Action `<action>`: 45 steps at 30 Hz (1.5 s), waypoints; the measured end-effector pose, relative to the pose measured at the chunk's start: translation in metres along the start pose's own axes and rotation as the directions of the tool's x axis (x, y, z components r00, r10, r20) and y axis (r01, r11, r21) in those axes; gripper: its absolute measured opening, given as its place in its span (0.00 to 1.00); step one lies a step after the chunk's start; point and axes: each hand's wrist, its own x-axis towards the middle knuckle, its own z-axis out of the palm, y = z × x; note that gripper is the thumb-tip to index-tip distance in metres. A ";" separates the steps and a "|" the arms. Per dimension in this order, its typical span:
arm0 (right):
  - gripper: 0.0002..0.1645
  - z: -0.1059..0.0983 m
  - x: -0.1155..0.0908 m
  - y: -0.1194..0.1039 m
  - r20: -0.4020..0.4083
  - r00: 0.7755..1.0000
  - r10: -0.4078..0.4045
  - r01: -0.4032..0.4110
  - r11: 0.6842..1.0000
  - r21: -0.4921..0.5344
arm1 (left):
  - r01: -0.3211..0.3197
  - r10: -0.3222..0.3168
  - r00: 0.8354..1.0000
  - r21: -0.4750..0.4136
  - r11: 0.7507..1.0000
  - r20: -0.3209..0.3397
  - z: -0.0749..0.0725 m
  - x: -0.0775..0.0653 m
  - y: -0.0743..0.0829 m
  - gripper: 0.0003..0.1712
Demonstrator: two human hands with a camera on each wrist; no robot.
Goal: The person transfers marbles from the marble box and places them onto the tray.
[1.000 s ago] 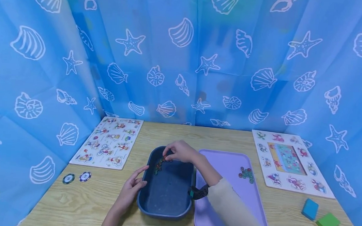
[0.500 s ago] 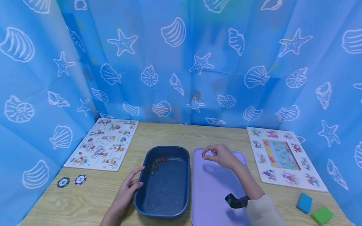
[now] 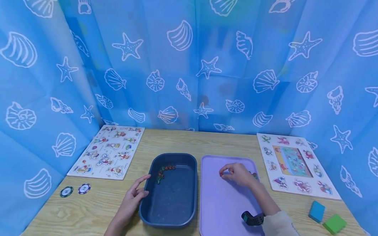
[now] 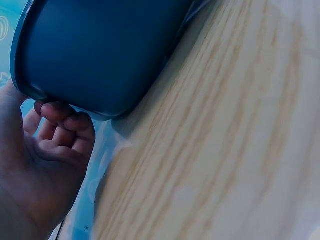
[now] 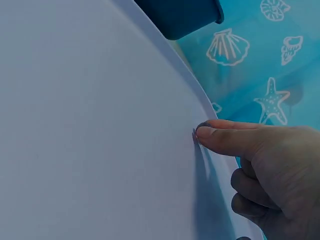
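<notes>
My left hand [image 3: 132, 200] holds the left rim of a dark blue basin [image 3: 171, 202]; in the left wrist view its fingers [image 4: 62, 117] curl against the outside wall. Small red and green glass beads [image 3: 161, 175] form a bent line in the basin's far left corner. Over the far part of a lilac tray [image 3: 221, 208], my right hand [image 3: 239, 175] pinches one small red bead [image 3: 221, 174] between thumb and forefinger. In the right wrist view this bead [image 5: 202, 126] is mostly covered by the fingertips, close above the tray. More beads [image 3: 254, 175] lie on the tray, partly hidden behind the right hand.
A picture puzzle board [image 3: 107, 151] lies at the back left, another puzzle board [image 3: 298, 164] at the back right. Two poker chips [image 3: 84, 188] are left of the basin. A blue block [image 3: 316, 211] and a green block [image 3: 334, 224] lie right of the tray.
My right hand has carried the red bead out of the basin and rightward over the tray, lowering it in the last half second. My left hand stays on the basin's rim.
</notes>
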 end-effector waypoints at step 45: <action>0.08 0.079 0.103 -0.158 0.245 0.929 -0.276 0.290 0.957 -0.021 | 0.028 -0.028 1.000 0.065 0.997 0.000 0.003 0.000 0.003 0.26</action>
